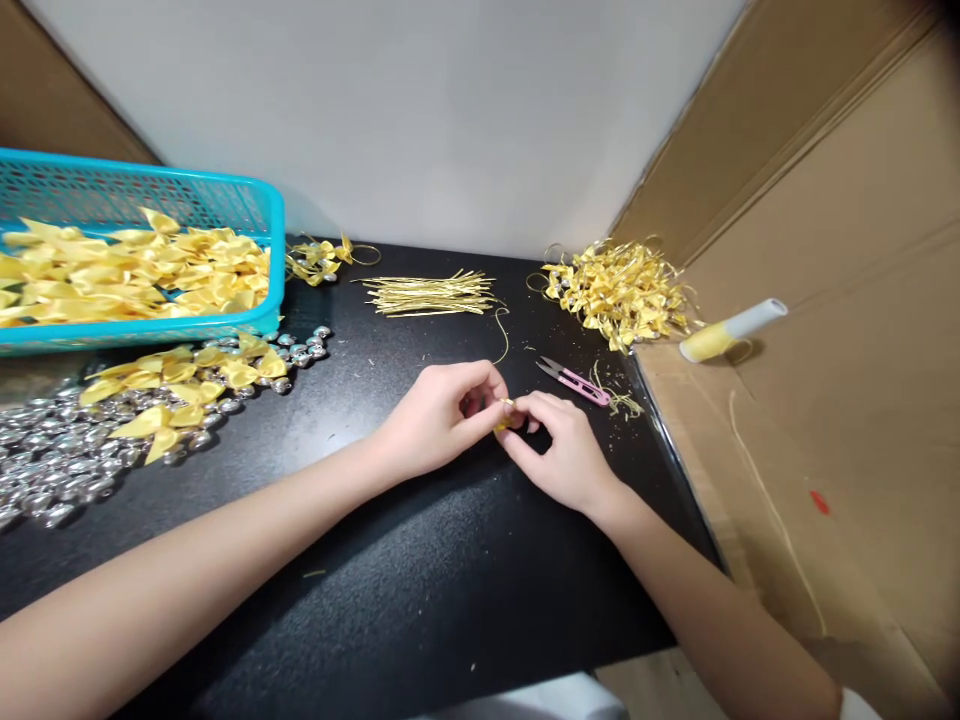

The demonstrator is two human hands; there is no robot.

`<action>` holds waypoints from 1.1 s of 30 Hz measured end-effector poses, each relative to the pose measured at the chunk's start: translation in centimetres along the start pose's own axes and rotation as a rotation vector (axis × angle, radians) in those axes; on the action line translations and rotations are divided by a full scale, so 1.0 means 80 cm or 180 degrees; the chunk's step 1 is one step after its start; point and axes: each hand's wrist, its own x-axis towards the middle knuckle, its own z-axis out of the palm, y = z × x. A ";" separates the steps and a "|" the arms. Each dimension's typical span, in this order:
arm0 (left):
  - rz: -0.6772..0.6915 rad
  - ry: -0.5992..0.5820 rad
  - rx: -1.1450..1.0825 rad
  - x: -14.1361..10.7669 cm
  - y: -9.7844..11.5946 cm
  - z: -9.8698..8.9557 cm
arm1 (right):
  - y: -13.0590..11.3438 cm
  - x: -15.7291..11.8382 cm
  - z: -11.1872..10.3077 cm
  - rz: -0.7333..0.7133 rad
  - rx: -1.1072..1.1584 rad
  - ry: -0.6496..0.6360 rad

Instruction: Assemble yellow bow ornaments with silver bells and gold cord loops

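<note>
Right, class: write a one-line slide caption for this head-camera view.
Both hands, left hand and right hand, pinch a small yellow bow over a black table, pink snips alongside.

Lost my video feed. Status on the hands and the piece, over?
Left hand and right hand together, both pinching small gold piece. Snips just behind right hand. Nothing in the way.

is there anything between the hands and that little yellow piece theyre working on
Nothing visible. The fingers of the left hand and the right hand already pinch the small yellow piece directly over the black table. The pink snips lie apart, just beyond the right hand.
</note>
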 end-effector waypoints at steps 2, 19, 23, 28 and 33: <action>0.0082 0.0027 0.0079 -0.002 -0.001 0.004 | -0.003 -0.001 0.001 -0.0080 -0.0047 0.0118; -0.0157 0.0809 -0.0194 -0.021 0.015 0.026 | -0.008 -0.011 -0.011 -0.0843 0.0617 0.1566; 0.0117 0.1021 -0.0037 -0.024 0.015 0.027 | -0.011 -0.015 -0.012 -0.0733 0.0538 0.1832; 0.0418 0.0998 0.0043 -0.026 0.014 0.026 | -0.015 -0.015 -0.013 -0.0655 0.0534 0.1709; 0.0728 0.0986 0.0205 -0.028 0.014 0.028 | -0.018 -0.012 -0.015 -0.0689 0.0125 0.1746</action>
